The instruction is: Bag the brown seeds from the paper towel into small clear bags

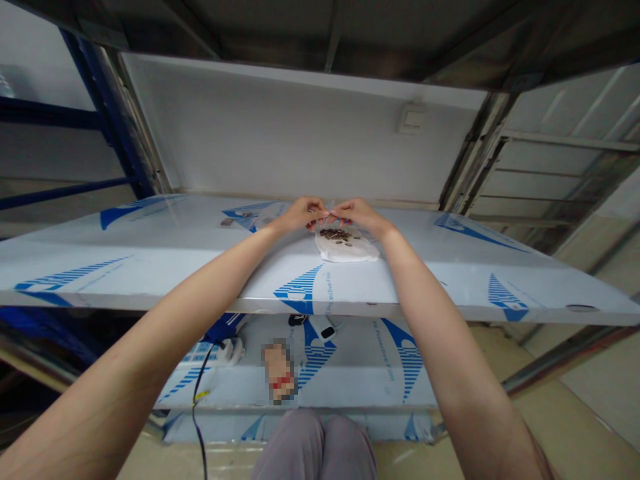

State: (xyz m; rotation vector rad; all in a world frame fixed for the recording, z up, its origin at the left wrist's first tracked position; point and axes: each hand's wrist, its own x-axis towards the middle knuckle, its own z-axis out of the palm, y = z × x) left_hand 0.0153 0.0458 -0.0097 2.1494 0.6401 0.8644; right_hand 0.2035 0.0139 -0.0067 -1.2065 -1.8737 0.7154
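Reaching forward with both arms, the left hand [300,215] and right hand [361,216] pinch the top of a clear plastic bag [330,215], fingertips close together. Small dark-brown pieces [334,234] lie just below on a white sheet [347,251], on a tabletop [165,247] covered in blue-printed protective film, facing a white wall [300,133].
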